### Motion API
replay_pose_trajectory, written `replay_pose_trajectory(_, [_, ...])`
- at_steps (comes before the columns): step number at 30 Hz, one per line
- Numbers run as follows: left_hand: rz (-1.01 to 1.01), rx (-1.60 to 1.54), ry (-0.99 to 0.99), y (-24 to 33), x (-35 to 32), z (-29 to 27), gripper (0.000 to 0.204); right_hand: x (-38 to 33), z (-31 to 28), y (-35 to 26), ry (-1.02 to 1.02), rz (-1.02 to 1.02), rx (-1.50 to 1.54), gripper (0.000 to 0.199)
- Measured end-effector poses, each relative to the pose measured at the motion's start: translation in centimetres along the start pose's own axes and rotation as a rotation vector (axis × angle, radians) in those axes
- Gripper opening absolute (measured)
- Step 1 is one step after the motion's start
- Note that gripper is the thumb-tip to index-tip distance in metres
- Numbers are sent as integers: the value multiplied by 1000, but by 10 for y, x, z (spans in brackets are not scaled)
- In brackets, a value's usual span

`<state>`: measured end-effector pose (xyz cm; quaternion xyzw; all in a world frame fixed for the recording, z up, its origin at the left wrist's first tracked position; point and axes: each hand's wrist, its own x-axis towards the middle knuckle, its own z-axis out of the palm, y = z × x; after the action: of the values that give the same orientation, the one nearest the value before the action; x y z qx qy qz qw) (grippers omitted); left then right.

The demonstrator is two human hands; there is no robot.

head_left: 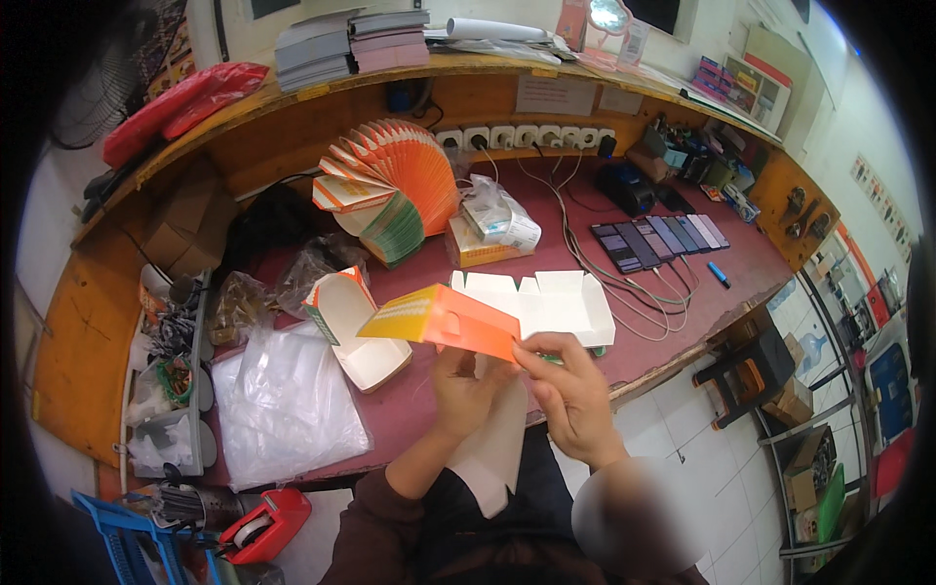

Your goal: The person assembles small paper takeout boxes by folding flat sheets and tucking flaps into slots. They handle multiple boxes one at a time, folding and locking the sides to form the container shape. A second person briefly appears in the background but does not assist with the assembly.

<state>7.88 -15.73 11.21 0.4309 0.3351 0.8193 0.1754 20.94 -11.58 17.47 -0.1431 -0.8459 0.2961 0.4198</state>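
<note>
Both hands are working at the front edge of a dark red table point(682, 283), above the person's lap. The left hand point(466, 388) and the right hand point(568, 390) are together holding a flat orange and yellow carton point(439, 320), raised just above the tabletop and tilted, its yellow end pointing to the person's left. The left hand's fingers are closed on the carton's lower edge from beneath. The right hand's thumb and fingers point(536, 359) are pinching the carton's right-hand corner. A white panel point(492, 450) is hanging below the hands toward the lap; whether it is part of the carton cannot be told.

Behind the carton, an opened white box point(546, 297) is lying flat on the table. To its left, a half-folded white and orange box point(353, 327) is resting on the table, partly on a sheet of clear plastic bags point(283, 400). Further back, a fanned stack of orange flat cartons point(395, 180) is standing near a small filled box in a plastic wrap point(492, 229). A row of phones point(658, 241) is lying on the table to the right, cables running from them, with a blue pen point(718, 274) just beside. A red tape dispenser point(265, 526) is sitting at the lower left, below the table edge.
</note>
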Motion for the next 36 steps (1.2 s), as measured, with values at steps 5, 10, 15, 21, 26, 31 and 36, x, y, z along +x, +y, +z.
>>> replay_pose_trajectory(5, [267, 283, 122, -14, 5, 4, 27, -15, 11, -1, -290, 100, -64, 79])
replay_pose_trajectory(10, [261, 507, 17, -12, -4, -4, 24, -12, -1, 23, -158, 324, 11, 37])
replay_pose_trajectory(15, [389, 796, 39, -18, -17, -4, 18, -12, -5, 44, -180, 178, -126, 29])
replay_pose_trajectory(21, [-197, 185, 208, -20, -1, -11, 16, -28, 21, 63, -182, 362, -173, 32])
replay_pose_trajectory(26, [-74, 746, -563, -9, -13, -6, 14, -18, 9, 78, 13, 504, -73, 24])
replay_pose_trajectory(31, [91, 671, -319, -18, -17, 0, 12, -14, 3, 57, 157, 273, 173, 9])
replay_pose_trajectory(36, [-481, 94, -62, -6, -16, 4, 10, -20, -1, 39, 198, -51, -214, 14])
